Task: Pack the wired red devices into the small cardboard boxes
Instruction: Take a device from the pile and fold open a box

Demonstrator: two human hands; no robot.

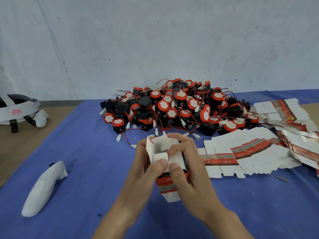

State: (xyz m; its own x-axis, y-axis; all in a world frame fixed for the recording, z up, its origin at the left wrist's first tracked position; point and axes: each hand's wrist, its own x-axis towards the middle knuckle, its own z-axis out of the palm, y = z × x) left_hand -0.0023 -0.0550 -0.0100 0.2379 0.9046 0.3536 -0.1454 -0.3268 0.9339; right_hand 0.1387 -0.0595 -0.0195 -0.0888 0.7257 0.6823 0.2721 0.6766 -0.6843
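Observation:
A small white cardboard box with a red printed band [166,182] is held up over the blue cloth, its white end flaps standing open. My left hand [146,166] grips its left side with the thumb on a flap. My right hand [188,168] wraps round its right side, thumb pressing the same flap and fingers curled over the far edge. Behind it lies a big heap of red-and-black wired devices [179,107] with white connectors. Flat unfolded boxes [250,156] lie fanned out to the right.
The blue cloth [86,169] covers the table, with bare wood at the left edge. A white controller [44,188] lies on the cloth at left. A white headset [17,109] sits at the far left. More flat boxes [283,111] are stacked at the far right.

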